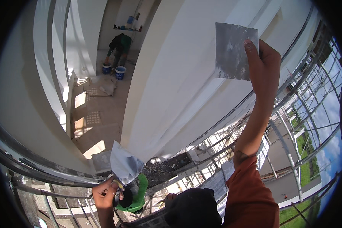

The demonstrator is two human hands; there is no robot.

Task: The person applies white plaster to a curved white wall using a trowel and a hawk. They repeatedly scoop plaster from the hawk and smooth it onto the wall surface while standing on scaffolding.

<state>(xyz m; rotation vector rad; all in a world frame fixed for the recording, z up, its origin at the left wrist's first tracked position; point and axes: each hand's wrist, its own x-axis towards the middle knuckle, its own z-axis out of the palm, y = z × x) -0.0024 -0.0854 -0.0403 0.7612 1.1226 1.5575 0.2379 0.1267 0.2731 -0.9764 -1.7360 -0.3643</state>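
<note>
My right hand [266,60] is raised at the upper right, gripping a thin square grey metal scraper [230,49] smeared with white compound, thumb over its face. The scraper is over the white wall [174,76]; whether it touches it I cannot tell. My left hand [105,193], low at the centre left, is closed on the handle of a putty knife [126,167], its blade heaped with or coated in white compound. Just behind that hand, below me, a co-worker in green [138,197] is partly hidden.
Metal scaffolding [292,163] lines the right and lower edges, with a railing [34,167] at the lower left. Through an opening, another worker [119,47] bends over blue-and-white buckets [120,74] on a floor [91,136] with sheets lying on it. A dark rounded shape [192,209] fills the bottom centre.
</note>
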